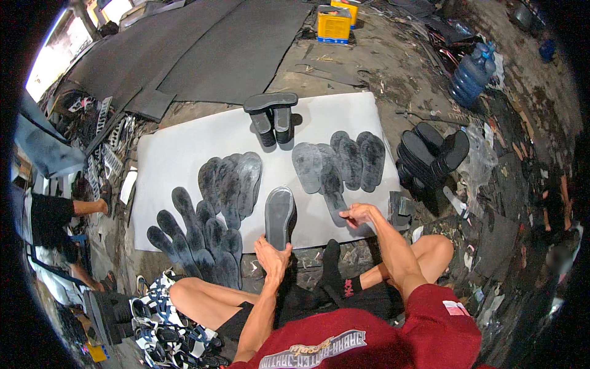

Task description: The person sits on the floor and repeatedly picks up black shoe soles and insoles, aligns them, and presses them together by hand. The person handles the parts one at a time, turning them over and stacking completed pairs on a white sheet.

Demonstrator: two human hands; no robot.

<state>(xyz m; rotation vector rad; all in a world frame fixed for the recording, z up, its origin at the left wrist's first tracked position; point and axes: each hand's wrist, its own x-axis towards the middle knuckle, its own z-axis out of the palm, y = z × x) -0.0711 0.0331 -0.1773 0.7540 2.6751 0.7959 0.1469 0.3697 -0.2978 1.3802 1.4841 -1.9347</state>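
Observation:
My left hand point(272, 256) is closed round the near end of a dark slipper sole point(280, 212) with a paler rim, which points away from me over the white board point(169, 147). With its thumb and fingertips, my right hand point(360, 215) pinches the near end of a long dark grey sole piece point(332, 184) that lies among other pieces. Beside that piece is a lighter grey sole piece point(306, 166), and several mottled ones point(371, 160) lie to its right. More overlapping sole pieces point(228, 184) are spread left of my left hand.
Stacked slippers point(270, 103) stand at the board's far edge. A pile of dark soles point(433, 150) sits to the right, near a blue water jug point(473, 74). Strapped footwear parts point(169, 326) lie by my left knee. Black sheets point(233, 49) and a yellow box point(334, 26) are farther off; another person's leg point(89, 208) shows left.

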